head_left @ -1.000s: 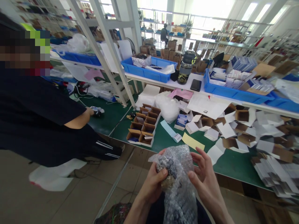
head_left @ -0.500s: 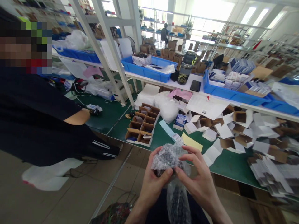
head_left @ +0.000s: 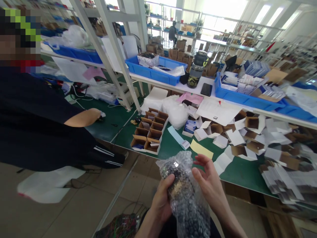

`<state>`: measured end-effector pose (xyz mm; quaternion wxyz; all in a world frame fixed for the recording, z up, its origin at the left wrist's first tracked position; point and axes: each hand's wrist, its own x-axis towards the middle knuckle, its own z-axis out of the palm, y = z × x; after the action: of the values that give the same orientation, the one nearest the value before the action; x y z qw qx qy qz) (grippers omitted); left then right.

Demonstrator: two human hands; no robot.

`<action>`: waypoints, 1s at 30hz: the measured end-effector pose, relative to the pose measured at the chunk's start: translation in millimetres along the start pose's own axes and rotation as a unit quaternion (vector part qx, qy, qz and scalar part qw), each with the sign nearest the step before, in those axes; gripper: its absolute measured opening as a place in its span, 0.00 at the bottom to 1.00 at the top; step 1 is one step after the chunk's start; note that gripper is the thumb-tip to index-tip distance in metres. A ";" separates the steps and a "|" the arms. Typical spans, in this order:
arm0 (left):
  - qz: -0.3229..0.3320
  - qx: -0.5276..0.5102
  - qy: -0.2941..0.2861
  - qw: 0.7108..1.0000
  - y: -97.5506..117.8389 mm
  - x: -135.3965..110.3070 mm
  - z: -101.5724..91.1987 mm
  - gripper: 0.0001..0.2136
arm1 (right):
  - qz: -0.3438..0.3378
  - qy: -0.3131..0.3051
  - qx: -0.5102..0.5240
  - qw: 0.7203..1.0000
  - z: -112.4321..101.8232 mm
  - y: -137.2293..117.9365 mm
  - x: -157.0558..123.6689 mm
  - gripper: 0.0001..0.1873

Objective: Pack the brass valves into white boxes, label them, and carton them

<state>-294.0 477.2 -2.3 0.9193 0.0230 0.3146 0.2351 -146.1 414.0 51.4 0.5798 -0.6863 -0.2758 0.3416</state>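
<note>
A long bubble-wrap bag (head_left: 184, 195) with something dark inside hangs over my lap, its top end near the bench edge. My left hand (head_left: 163, 196) grips it from the left, with the thumb pressed on its front. Beside its right edge, my right hand (head_left: 208, 180) has its fingers apart and the thumb close to the wrap; whether it touches the plastic I cannot tell. What lies inside the bag is blurred by the bubbles. Just beyond are a yellow sheet (head_left: 201, 149) and a light blue strip (head_left: 178, 137) with a white label.
Open small boxes (head_left: 150, 130) stand in rows on the green bench (head_left: 119, 124). Unfolded white cartons (head_left: 247, 145) pile up at the right. A shelf above holds blue trays (head_left: 158, 72), a bottle (head_left: 196, 71) and a phone (head_left: 206, 89). A co-worker (head_left: 49, 115) stands at the left.
The bubble-wrap bag has been straightened out and now shows its full front. My left hand has shifted its hold down the left side, and my right fingers have come away from its top.
</note>
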 end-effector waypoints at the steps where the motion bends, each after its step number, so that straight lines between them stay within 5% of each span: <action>1: -0.025 -0.013 -0.010 1.000 1.9 2.0 -3.0 0.22 | 0.033 -0.024 -0.013 0.999 -4.3 0.3 1.0 0.32; 5: -0.104 -0.052 -0.073 0.991 8.4 8.3 -17.1 0.23 | 0.131 -0.113 0.005 0.985 -15.6 -5.4 7.7 0.27; 13: -0.097 -0.047 -0.098 0.989 9.9 6.4 -27.2 0.24 | 0.199 -0.091 0.122 0.968 -19.2 -10.7 17.7 0.27; 19: -0.087 0.015 -0.068 0.994 15.0 -1.0 -21.4 0.26 | 0.246 -0.260 0.186 0.915 -15.6 -10.1 4.6 0.24; 21: -0.019 0.053 -0.041 0.998 13.2 -1.5 -15.8 0.26 | 0.197 -0.229 0.139 0.943 -14.0 -7.7 5.5 0.20; 24: 0.099 0.133 0.016 0.986 6.1 1.7 -4.4 0.28 | 0.034 -0.103 -0.085 0.990 -6.4 3.1 7.1 0.11; 27: 0.207 0.225 0.073 0.949 -1.0 5.6 7.8 0.30 | -0.114 -0.009 -0.304 0.946 8.8 15.3 0.9 0.12; 30: 0.271 0.288 0.121 0.911 -3.1 5.4 16.9 0.28 | -0.195 0.008 -0.392 0.899 24.5 19.5 -12.3 0.17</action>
<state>-279.0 478.7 7.6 0.7287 0.3424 0.4592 0.3752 -173.3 416.0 31.7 0.3213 -0.7933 -0.5108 0.0808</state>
